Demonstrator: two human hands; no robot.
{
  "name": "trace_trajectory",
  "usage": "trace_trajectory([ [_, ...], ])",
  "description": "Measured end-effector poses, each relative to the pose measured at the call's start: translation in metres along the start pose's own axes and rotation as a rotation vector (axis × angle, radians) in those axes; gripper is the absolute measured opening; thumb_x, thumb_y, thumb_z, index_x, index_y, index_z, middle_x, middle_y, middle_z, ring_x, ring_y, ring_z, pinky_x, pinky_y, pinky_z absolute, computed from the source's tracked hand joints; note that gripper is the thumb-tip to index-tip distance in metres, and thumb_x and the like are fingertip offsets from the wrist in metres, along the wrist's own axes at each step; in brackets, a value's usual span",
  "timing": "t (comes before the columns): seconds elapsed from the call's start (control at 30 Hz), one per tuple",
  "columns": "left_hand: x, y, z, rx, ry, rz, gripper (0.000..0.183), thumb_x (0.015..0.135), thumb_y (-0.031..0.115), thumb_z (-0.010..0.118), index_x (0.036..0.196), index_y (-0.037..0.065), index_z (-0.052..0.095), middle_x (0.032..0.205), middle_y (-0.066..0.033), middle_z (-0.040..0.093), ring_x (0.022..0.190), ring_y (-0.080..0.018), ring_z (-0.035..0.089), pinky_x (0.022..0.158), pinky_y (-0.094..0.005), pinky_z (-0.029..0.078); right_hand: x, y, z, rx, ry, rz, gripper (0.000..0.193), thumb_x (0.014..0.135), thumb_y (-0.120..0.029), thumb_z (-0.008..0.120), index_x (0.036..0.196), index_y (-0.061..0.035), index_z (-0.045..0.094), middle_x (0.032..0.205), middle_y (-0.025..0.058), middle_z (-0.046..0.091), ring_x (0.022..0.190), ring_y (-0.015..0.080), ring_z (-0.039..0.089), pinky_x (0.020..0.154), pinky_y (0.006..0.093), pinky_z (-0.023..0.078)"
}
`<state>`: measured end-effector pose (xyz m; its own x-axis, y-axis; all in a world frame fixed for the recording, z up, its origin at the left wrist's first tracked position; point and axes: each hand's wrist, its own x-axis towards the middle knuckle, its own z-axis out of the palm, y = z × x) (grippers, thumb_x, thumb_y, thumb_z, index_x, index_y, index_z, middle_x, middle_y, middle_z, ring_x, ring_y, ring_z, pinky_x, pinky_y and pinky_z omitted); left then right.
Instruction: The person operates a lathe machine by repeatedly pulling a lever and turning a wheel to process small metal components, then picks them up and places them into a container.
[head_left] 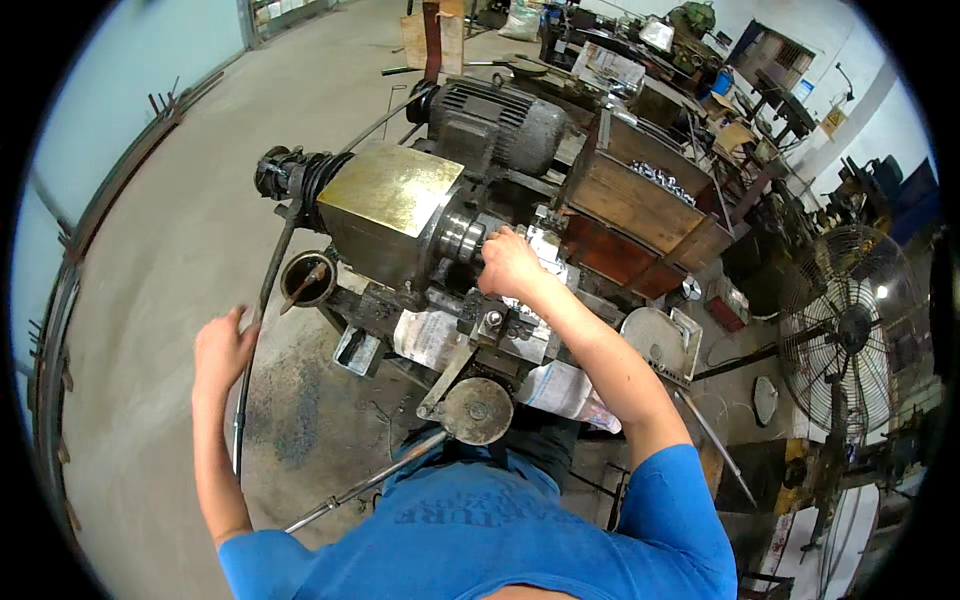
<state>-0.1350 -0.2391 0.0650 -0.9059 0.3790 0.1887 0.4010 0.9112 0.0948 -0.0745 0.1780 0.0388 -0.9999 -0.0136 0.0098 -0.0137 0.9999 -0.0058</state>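
Note:
My right hand (507,264) is at the front of the lathe's round steel chuck (461,236), its fingers curled together. Whatever they pinch is hidden behind the knuckles. The chuck sticks out of a box-shaped headstock (390,190) with a yellowish metal top. Over on the left, my left hand (222,350) is beside a long dark lever bar (268,285). Its fingers reach forward, partly apart and slightly blurred, and the thumb side is close to the bar; whether they touch I cannot tell. Below my right hand lies the tool slide with a bolt (493,319).
A ribbed electric motor (497,122) stands behind the headstock. To its right, a wooden crate (640,200) contains small shiny metal parts. A pot (308,280) with a brush sits left. Nearest me are a round metal disc (478,411) and handle; a caged fan (840,330) stands right.

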Motion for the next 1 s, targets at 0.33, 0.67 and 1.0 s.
trace_trajectory([
  [0.33, -0.058, -0.033, 0.061, -0.177, -0.161, -0.315, 0.032, 0.076, 0.028, 0.063, 0.084, -0.002, 0.056, 0.069, -0.0210, 0.060, 0.069, -0.0373, 0.060, 0.062, -0.0435, 0.045, 0.013, -0.010, -0.016, 0.447, 0.065, 0.244, 0.032, 0.055, -0.015, 0.061, 0.074, 0.0104, 0.061, 0.081, 0.0300, 0.059, 0.082, 0.0407, 0.060, 0.076, 0.0398, 0.049],
  [0.67, 0.018, -0.193, 0.093, 0.394, -0.028, -0.212, 0.014, 0.071, 0.010, 0.056, 0.083, 0.004, 0.059, 0.071, -0.0184, 0.061, 0.067, -0.0343, 0.061, 0.061, -0.0417, 0.049, 0.028, -0.008, -0.020, 0.498, 0.103, 0.283, 0.023, 0.052, -0.018, 0.057, 0.058, 0.0035, 0.057, 0.063, 0.0252, 0.057, 0.065, 0.0392, 0.059, 0.063, 0.0402, 0.047],
  [1.0, 0.027, -0.075, 0.151, -0.628, 0.755, -0.101, 0.026, 0.081, 0.013, 0.058, 0.104, 0.004, 0.058, 0.087, -0.0149, 0.062, 0.079, -0.0253, 0.060, 0.070, -0.0347, 0.047, -0.048, 0.006, -0.044, 0.505, 0.446, 0.056, 0.030, 0.054, -0.014, 0.061, 0.081, -0.0031, 0.064, 0.127, 0.0197, 0.046, 0.097, 0.0397, 0.056, 0.082, 0.0396, 0.046],
])
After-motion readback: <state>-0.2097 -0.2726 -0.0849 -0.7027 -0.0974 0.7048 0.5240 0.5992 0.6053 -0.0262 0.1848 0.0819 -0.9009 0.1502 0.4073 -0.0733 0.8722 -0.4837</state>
